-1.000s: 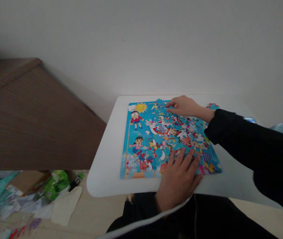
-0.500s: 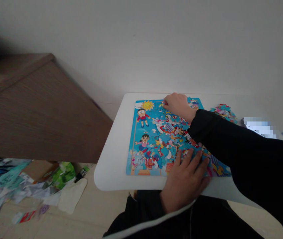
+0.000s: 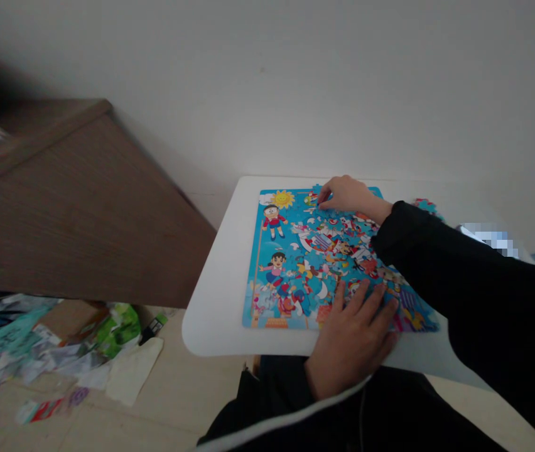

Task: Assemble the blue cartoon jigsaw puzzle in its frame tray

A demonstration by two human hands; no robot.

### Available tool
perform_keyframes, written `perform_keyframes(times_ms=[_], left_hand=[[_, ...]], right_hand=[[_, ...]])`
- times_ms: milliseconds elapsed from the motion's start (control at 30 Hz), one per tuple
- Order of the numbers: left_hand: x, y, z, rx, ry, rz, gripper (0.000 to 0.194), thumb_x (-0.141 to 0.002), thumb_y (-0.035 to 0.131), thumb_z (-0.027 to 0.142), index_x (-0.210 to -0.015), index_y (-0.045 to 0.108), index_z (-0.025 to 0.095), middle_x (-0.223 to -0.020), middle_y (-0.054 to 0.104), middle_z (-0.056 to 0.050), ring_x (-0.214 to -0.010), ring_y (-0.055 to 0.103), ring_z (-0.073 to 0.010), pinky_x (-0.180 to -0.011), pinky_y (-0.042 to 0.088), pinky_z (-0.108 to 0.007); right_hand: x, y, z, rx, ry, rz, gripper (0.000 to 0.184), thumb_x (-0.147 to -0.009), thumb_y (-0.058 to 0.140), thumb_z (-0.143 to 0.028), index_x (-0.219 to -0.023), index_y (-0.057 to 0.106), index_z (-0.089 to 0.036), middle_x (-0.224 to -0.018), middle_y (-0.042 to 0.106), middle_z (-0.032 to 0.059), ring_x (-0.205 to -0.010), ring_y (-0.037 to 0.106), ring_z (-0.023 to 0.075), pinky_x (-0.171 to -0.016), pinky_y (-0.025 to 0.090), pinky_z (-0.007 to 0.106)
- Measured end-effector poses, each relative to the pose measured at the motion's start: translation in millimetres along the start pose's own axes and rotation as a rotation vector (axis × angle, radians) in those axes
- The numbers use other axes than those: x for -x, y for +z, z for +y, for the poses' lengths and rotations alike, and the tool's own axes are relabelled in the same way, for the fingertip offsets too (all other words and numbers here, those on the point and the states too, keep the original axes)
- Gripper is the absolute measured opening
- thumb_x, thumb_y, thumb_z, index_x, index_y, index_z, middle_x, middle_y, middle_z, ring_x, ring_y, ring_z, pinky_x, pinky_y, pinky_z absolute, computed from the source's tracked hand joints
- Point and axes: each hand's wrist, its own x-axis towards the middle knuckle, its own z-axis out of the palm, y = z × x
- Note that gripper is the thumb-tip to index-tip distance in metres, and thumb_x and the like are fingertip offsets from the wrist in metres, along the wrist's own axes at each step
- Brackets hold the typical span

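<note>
And the blue jigsaw (image 3: 312, 254) lies flat on the smooth white table (image 3: 215, 295), its printed figures' heads towards the wall (image 3: 267, 113); which side runs longer, this angle won't say. Left hand (image 3: 353, 339) rests on its near edge, fingers apart; right hand (image 3: 345, 193) curls at the far part, grip unclear. Knobbly-edged loose pieces (image 3: 426, 204) lie to the right.

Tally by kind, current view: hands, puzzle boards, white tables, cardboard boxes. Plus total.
Hands: 2 (left hand, right hand)
Puzzle board: 1
White table: 1
Cardboard box: 1
Total: 5
Puzzle pieces excluded: too small and crowded to count.
</note>
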Motion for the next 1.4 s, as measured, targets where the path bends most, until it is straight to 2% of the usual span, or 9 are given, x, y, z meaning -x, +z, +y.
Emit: perform_keyframes(times_ms=[167,333,667,833,933,1000,1067,1267,1400], left_hand=[[0,0.4,0,0.02,-0.005,-0.001,0.045,-0.099,0.028,0.041,-0.137,0.043,0.02,-0.146,0.041,-0.005,-0.136,0.033,-0.0255,-0.112,0.027,-0.054],[0,0.8,0,0.022,0.001,0.001,0.045,-0.099,0.03,0.04,-0.136,0.043,0.019,-0.146,0.042,-0.006,-0.136,0.032,-0.0256,-0.111,0.027,-0.054],[1,0.9,1,0.028,-0.001,0.017,0.045,-0.099,0.028,0.04,-0.136,0.043,0.019,-0.143,0.044,-0.005,-0.136,0.032,-0.0254,-0.111,0.027,-0.054],[0,0.6,1,0.026,0.009,0.012,0.045,-0.099,0.029,0.04,-0.136,0.043,0.019,-0.146,0.042,-0.006,-0.137,0.032,-0.0258,-0.111,0.026,-0.055],[0,1.0,1,0.03,0.012,0.009,0.045,-0.099,0.028,0.04,-0.135,0.044,0.019,-0.146,0.041,-0.006,-0.137,0.032,-0.0258,-0.111,0.025,-0.056],[0,1.2,1,0.036,0.002,0.011,0.045,-0.099,0.028,0.04,-0.135,0.044,0.019,-0.146,0.04,-0.006,-0.137,0.031,-0.0257,-0.112,0.025,-0.055],[0,1.2,1,0.039,-0.006,0.016,0.045,-0.099,0.028,0.04,-0.135,0.045,0.019,-0.147,0.04,-0.007,-0.137,0.031,-0.026,-0.111,0.026,-0.055],[1,0.7,1,0.051,0.005,0.037,0.044,-0.099,0.029,0.038,-0.133,0.046,0.018,-0.14,0.047,-0.007,-0.136,0.032,-0.0259,-0.111,0.026,-0.055],[1,0.7,1,0.053,-0.004,0.034,0.043,-0.099,0.028,0.039,-0.132,0.047,0.018,-0.137,0.051,-0.007,-0.133,0.037,-0.0246,-0.113,0.024,-0.054]], right_hand=[[-4,5,-2,0.037,0.037,0.073,0.029,-0.076,0.064,-0.044,-0.09,0.073,-0.02,-0.091,0.071,0.01,-0.085,0.063,0.0256,-0.066,0.046,0.034],[-5,7,-11,0.069,0.0,0.092,0.023,-0.074,0.065,-0.036,-0.09,0.071,-0.021,-0.09,0.069,0.0086,-0.087,0.062,0.0249,-0.066,0.044,0.033],[-10,9,-10,-0.06,-0.002,0.094,0.035,-0.068,0.068,-0.026,-0.101,0.065,-0.018,-0.092,0.069,0.0087,-0.083,0.062,0.0227,-0.066,0.044,0.031],[-14,-2,-7,-0.386,-0.09,-0.034,0.024,-0.072,0.066,-0.025,-0.093,0.071,-0.014,-0.086,0.071,0.0069,-0.075,0.063,0.0171,-0.065,0.047,0.028],[-6,-2,-22,-0.606,-0.2,-0.217,0.028,-0.074,0.067,-0.03,-0.096,0.072,-0.014,-0.084,0.072,0.0065,-0.072,0.063,0.0156,-0.063,0.049,0.027],[-1,5,-37,-0.668,-0.307,-0.351,0.026,-0.073,0.068,-0.03,-0.094,0.073,-0.016,-0.083,0.072,0.0049,-0.073,0.063,0.0146,-0.064,0.049,0.026],[2,13,-50,-0.669,-0.379,-0.408,0.024,-0.074,0.068,-0.03,-0.093,0.073,-0.017,-0.082,0.073,0.0039,-0.07,0.062,0.0135,-0.062,0.048,0.025],[1,31,-69,-0.483,-0.469,-0.241,0.018,-0.075,0.069,-0.026,-0.088,0.074,-0.016,-0.081,0.073,0.0039,-0.071,0.063,0.0126,-0.065,0.045,0.023],[7,30,-73,-0.314,-0.522,-0.107,0.019,-0.077,0.067,-0.03,-0.09,0.074,-0.018,-0.087,0.073,0.0047,-0.079,0.063,0.0158,-0.069,0.043,0.025]])
